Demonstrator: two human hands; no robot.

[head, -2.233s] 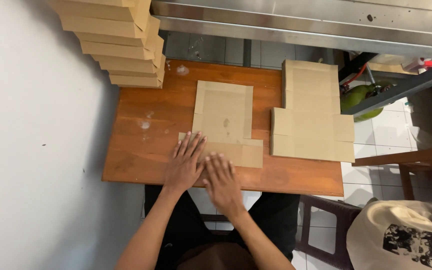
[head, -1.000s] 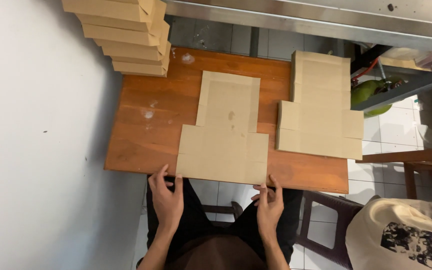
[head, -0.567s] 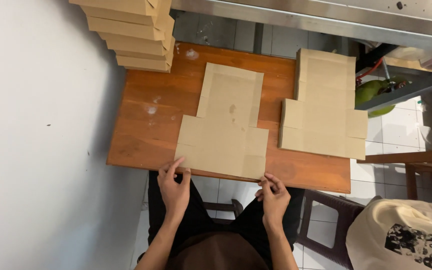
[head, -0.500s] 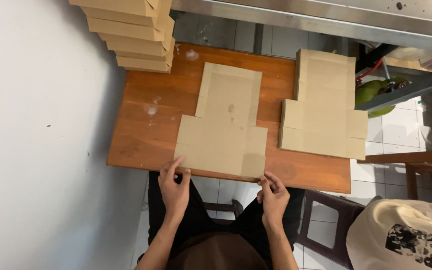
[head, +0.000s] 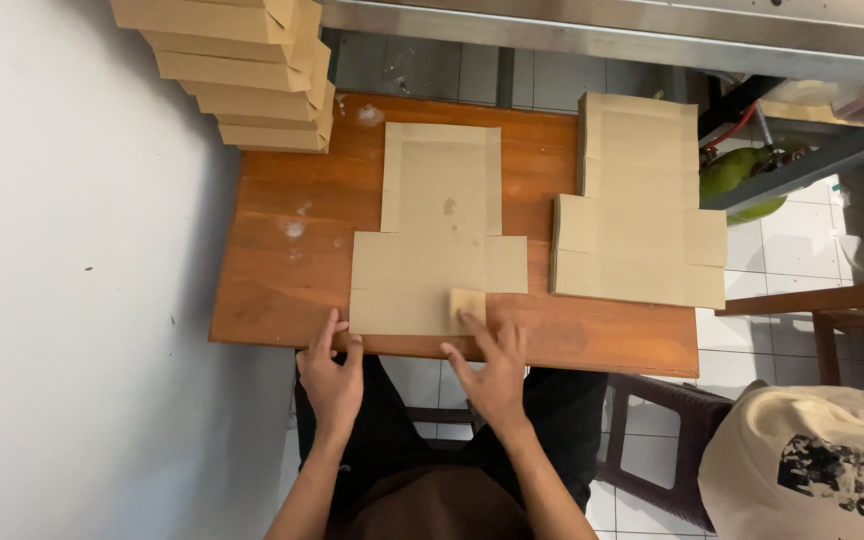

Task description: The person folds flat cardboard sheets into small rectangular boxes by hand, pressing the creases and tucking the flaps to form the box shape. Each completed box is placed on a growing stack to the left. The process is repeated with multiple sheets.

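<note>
A flat brown cardboard box blank [head: 439, 225] lies on the wooden table [head: 272, 270], its near edge close to the table's front. My left hand [head: 330, 372] rests at the blank's near left corner, fingers touching the table edge. My right hand [head: 490, 365] presses a small folded-over flap [head: 467, 303] at the blank's near right corner with its fingertips. Neither hand grips anything.
A stack of unfolded cardboard blanks [head: 637, 205] lies on the table's right side. Folded boxes [head: 242, 65] are piled at the far left corner. A white wall is on the left. Another person's shoulder in a beige printed shirt [head: 817, 465] shows at lower right, near a stool [head: 652, 450].
The near panel of the blank has been folded over, so it now looks shorter. My right hand moved left and forward onto a small corner flap; my left hand stayed at the left corner.
</note>
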